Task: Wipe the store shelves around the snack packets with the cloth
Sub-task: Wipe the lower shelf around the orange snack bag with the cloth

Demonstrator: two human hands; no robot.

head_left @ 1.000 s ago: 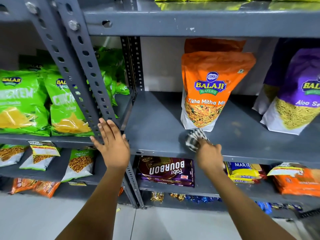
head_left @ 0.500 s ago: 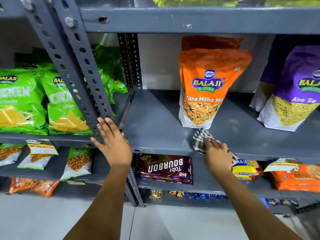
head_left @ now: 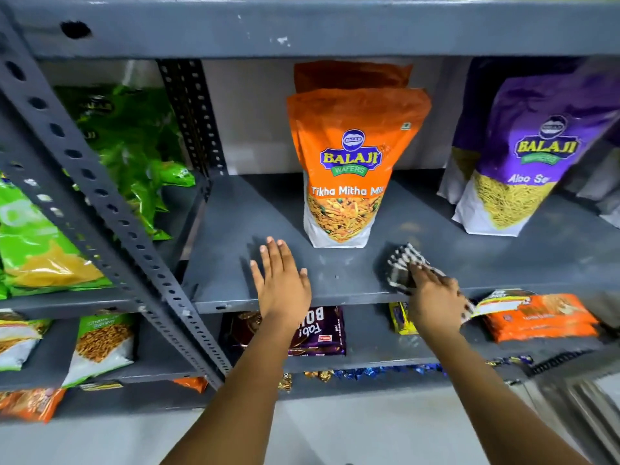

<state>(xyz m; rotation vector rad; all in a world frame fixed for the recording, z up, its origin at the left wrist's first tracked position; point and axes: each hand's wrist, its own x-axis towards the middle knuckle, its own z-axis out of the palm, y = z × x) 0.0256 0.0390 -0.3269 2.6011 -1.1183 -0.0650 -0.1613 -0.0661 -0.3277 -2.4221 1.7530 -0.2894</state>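
Pressing the checked cloth (head_left: 404,267) flat under the right hand (head_left: 432,302), fingers (head_left: 423,274) spread over it, on the near edge of the grey shelf (head_left: 235,236), right of the orange packet (head_left: 349,169). Resting the left hand (head_left: 283,283) open, fingers wide, holding nothing. Worth sweeping evenly and skirting the packet base, likely easy to tip.

single head-worn camera, close to the grey shelf (head_left: 335,280), looking forward and down; both forearms reach in from below, packets just beyond the fingers (head_left: 275,253).
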